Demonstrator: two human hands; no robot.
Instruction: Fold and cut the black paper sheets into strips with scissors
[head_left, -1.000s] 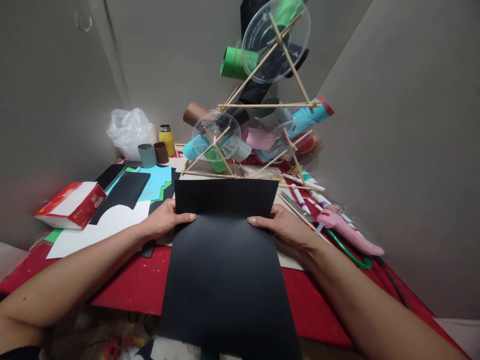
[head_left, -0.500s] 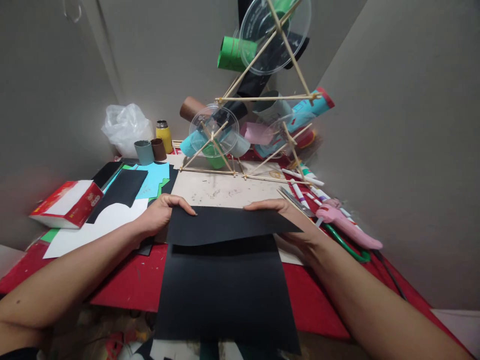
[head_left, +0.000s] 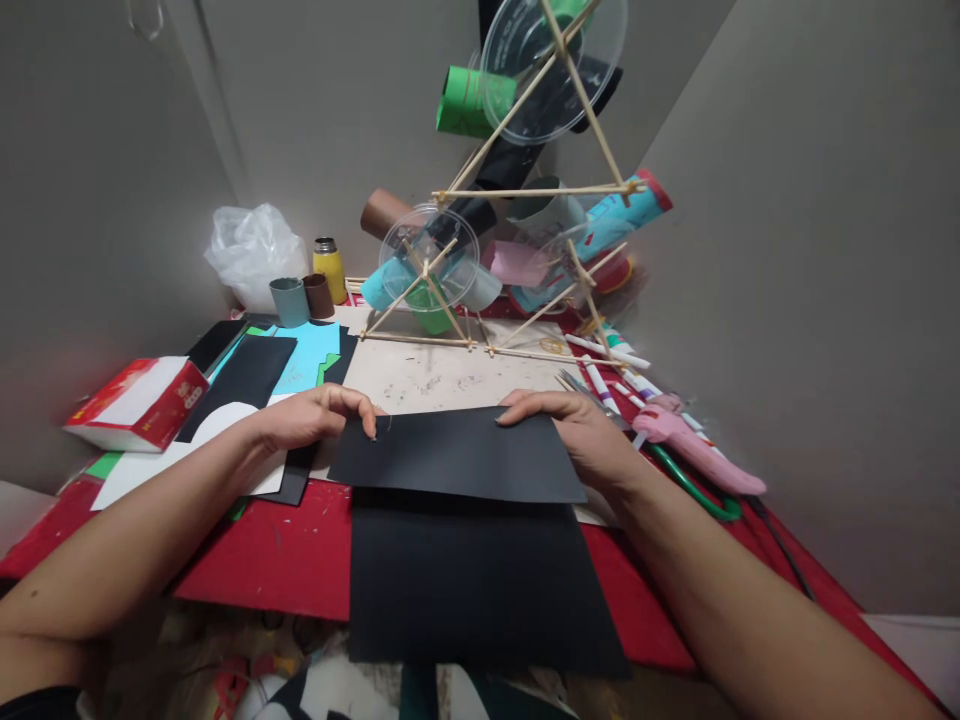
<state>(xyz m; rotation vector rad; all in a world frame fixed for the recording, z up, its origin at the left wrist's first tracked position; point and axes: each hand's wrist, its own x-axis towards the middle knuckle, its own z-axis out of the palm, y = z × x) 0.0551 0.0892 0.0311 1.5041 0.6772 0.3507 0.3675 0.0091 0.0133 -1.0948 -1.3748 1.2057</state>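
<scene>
A large sheet of black paper (head_left: 480, 580) is held out over the near edge of the table, its far part folded back over toward me as a flap. My left hand (head_left: 326, 415) grips the flap's left end, thumb and fingers closed at the edge. On the right end, my right hand (head_left: 566, 425) pinches the same fold, its fingertips lying on top of the paper and the rest underneath. The lower part of the sheet hangs down in front of my lap.
Stick frames with clear plastic discs (head_left: 429, 258) and coloured paper tubes stand at the back. Left are cut paper sheets (head_left: 247, 375), a red tissue box (head_left: 142, 405) and a yellow bottle (head_left: 328, 268). A pink glue gun (head_left: 697, 450), scissors and markers lie right.
The flap's right corner has come down and left, and the hanging part has swung a little right. My right fingers have moved further onto the paper; my left fingers have shifted slightly left.
</scene>
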